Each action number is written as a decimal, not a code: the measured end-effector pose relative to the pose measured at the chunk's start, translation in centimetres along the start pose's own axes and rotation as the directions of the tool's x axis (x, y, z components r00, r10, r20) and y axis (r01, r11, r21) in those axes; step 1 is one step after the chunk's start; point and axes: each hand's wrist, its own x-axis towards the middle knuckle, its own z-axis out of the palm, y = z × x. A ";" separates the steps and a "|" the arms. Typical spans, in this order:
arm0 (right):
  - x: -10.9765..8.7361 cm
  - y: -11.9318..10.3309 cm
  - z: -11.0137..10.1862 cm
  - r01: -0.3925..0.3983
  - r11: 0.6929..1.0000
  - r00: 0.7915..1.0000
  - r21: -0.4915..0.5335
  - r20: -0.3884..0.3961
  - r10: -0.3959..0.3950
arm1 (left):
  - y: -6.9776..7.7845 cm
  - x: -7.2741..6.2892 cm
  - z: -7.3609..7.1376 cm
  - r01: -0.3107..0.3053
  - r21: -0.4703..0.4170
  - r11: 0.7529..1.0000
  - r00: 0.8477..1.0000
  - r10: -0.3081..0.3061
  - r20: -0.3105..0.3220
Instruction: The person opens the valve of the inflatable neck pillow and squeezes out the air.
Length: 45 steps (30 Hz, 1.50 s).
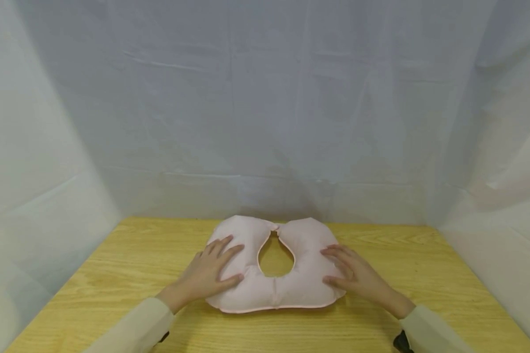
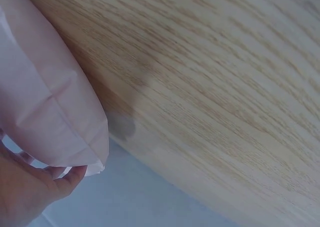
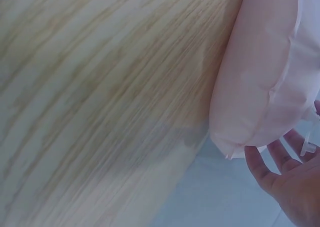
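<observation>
A puffed-up pink U-shaped neck pillow (image 1: 302, 291) lies on the wooden table, its two ends meeting at the far side around a teardrop-shaped hole. My left hand (image 1: 205, 272) rests with spread fingers on the pillow's left lobe. On the right lobe, the fingers of my right hand (image 1: 359, 274) lie spread and slightly bent. The left wrist view has the pillow's seamed side (image 2: 50, 97) beside the left fingertips. In the right wrist view a clear plastic valve (image 3: 309, 144) hangs at the pillow's edge, near the right hand's fingers.
The light wood table (image 1: 128, 274) extends to both sides of the pillow. Pale sheeting (image 1: 265, 122) hangs behind the table and along its left and right sides. A dark band (image 1: 403, 341) shows at the right sleeve.
</observation>
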 end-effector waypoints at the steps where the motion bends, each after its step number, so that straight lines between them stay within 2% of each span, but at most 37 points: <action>1: 0.0 0.0 0.0 -0.002 1.000 1.000 -0.004 0.003 0.002 | 0.0 0.0 0.0 0.002 -0.001 1.000 1.000 -0.002 0.001; 12: -0.2 -0.4 0.2 0.000 0.999 1.000 -0.041 0.005 0.000 | 0.0 0.0 0.3 0.001 0.015 1.000 1.000 -0.001 0.005; 19: -0.3 -0.3 0.3 -0.028 0.997 0.999 -0.077 0.021 0.030 | 0.0 -0.1 0.3 0.000 0.008 1.000 1.000 0.000 0.005; 33: -0.4 0.0 0.4 -0.046 0.998 0.998 -0.051 0.049 0.048 | 0.0 0.0 0.5 0.003 -0.005 1.000 1.000 -0.003 0.023; 45: -0.4 0.2 0.6 -0.018 0.997 0.999 -0.075 0.044 0.021 | 0.1 -0.1 0.9 -0.012 0.002 1.000 1.000 0.012 0.001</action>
